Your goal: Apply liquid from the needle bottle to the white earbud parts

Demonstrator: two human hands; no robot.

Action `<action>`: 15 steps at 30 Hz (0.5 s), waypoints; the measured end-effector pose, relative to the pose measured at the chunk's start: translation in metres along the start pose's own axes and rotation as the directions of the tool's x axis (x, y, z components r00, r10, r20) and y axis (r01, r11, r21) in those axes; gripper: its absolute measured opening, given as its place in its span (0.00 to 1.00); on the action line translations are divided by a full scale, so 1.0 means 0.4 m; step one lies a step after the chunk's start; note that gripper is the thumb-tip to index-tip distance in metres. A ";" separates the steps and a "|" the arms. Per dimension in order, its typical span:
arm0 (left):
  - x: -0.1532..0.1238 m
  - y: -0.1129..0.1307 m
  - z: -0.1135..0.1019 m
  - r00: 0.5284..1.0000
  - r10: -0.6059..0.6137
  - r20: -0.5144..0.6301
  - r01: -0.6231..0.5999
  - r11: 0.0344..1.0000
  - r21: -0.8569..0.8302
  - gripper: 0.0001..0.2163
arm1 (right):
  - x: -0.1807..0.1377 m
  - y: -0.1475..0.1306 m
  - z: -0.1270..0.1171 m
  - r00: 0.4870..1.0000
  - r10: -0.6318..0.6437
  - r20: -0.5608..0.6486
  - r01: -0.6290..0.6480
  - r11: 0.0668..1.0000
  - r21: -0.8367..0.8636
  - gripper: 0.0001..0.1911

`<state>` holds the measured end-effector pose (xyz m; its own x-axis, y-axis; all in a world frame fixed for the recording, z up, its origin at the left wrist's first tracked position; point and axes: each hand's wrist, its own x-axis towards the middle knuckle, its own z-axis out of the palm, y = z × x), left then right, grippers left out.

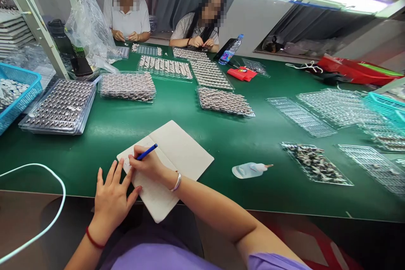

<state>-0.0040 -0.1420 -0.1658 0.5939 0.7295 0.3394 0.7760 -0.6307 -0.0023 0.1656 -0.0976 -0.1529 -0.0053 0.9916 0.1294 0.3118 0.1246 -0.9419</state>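
An open notebook [186,152] with pale pages lies at the table's near edge, one corner sticking out past it. My right hand [148,163] is closed round a blue pen [147,152], its tip end over the left page, where some faint writing shows. The pen's tip itself is hidden by my fingers. My left hand [112,196] lies flat with the fingers spread, partly on the notebook's left edge and partly on the green table [177,109]. To the right of the notebook a clear squeeze bottle [249,170] with a thin nozzle lies on its side.
Stacked trays of small metallic parts [60,103] stand at the left, with more trays [223,100] ahead. At the right lie a tray of dark and white pieces [316,162] and clear trays [300,114]. A white cable [60,185] loops at the left. Two people sit across the table.
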 end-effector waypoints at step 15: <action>0.000 0.000 0.003 1.000 -0.012 0.008 0.012 1.000 -0.025 0.24 | 0.008 0.000 -0.007 0.995 -0.029 -0.096 0.028 1.000 -0.004 0.15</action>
<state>-0.0037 -0.1419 -0.1668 0.5861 0.7390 0.3323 0.7778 -0.6281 0.0249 0.1683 -0.0944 -0.1515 0.0766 0.9797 0.1853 0.3156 0.1525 -0.9366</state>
